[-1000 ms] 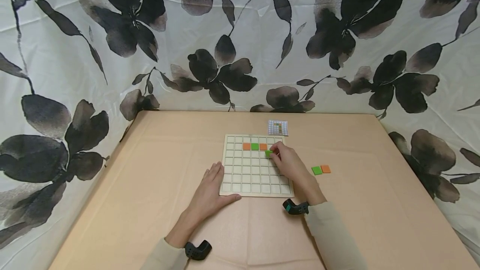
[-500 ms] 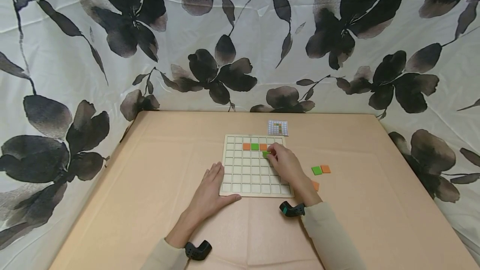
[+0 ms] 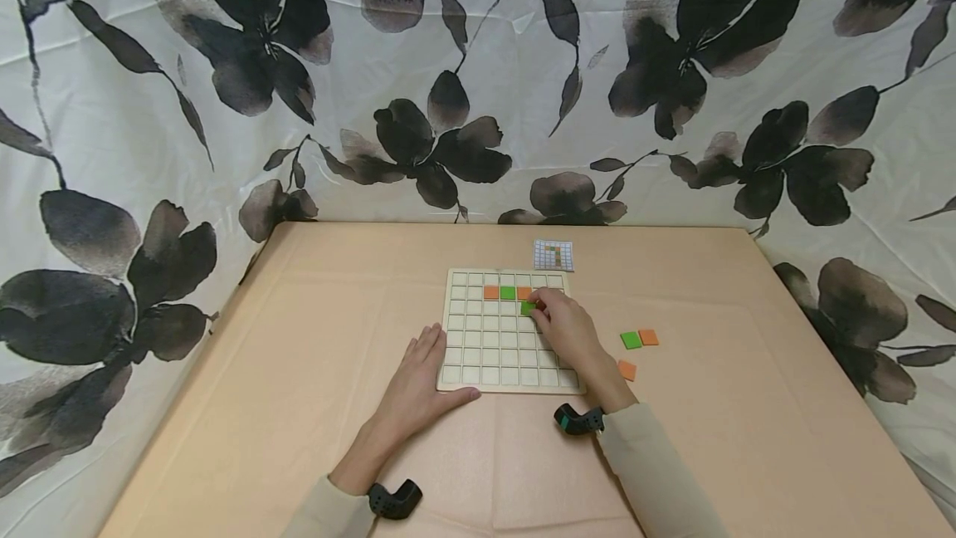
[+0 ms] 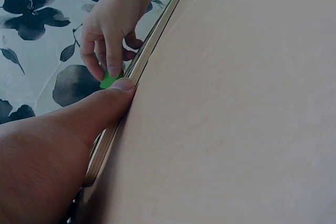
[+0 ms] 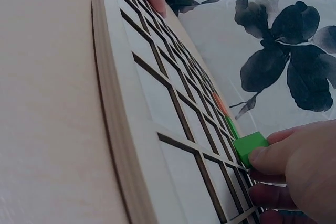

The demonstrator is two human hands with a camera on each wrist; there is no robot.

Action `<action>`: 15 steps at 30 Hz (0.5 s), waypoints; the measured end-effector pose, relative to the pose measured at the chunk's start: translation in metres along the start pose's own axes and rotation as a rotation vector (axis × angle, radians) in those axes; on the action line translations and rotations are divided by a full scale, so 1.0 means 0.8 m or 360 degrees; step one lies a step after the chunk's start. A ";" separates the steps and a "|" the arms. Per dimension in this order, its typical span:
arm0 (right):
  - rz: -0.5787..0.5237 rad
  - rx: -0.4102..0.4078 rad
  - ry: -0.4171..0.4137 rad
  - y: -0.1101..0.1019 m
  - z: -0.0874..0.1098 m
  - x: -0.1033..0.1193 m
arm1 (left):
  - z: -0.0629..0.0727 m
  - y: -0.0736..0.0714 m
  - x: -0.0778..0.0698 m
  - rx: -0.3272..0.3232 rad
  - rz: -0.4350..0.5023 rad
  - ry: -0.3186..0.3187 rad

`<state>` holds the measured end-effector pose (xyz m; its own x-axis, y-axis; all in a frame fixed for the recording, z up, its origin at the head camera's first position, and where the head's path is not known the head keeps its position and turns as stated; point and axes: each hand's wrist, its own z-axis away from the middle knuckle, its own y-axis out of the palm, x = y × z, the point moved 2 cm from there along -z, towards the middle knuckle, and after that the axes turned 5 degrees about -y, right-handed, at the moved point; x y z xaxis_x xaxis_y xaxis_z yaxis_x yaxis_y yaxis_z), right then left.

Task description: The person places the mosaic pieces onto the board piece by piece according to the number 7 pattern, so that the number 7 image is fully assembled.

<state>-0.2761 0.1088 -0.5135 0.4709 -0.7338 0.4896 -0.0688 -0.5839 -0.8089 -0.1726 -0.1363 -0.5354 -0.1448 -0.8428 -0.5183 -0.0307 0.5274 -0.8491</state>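
Note:
A pale wooden grid board lies on the table, with an orange tile, a green tile and a second orange tile side by side in its second row from the back. My right hand pinches another green tile between thumb and fingers. In the right wrist view that tile is tilted over the grid, with its lower edge close to the cells. My left hand rests against the board's left side, fingers straight, its thumb at the front edge.
Right of the board, a loose green tile and an orange tile lie together, with another orange tile nearer me. Behind the board lies a small printed grid card. Floral cloth hangs beyond the table's back edge.
My right hand has moved slightly left with the green tile, to just below the right-hand orange tile. An orange tile on the table has come out from behind the right wrist. The left hand stays put.

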 end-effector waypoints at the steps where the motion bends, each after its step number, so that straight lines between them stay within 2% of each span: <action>1: 0.0008 0.0010 0.0003 0.000 0.000 0.000 | 0.000 0.000 0.000 0.0001 0.0001 -0.0002; 7: 0.0042 0.0081 0.0021 0.001 -0.002 -0.001 | -0.001 0.000 -0.002 0.0002 0.0002 -0.0007; 15: 0.0060 0.0107 0.0036 0.002 -0.003 -0.002 | -0.003 0.002 -0.002 -0.0006 -0.0018 -0.0017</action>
<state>-0.2792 0.1080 -0.5144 0.4488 -0.7630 0.4653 -0.0264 -0.5318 -0.8465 -0.1744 -0.1337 -0.5358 -0.1338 -0.8498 -0.5098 -0.0360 0.5183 -0.8545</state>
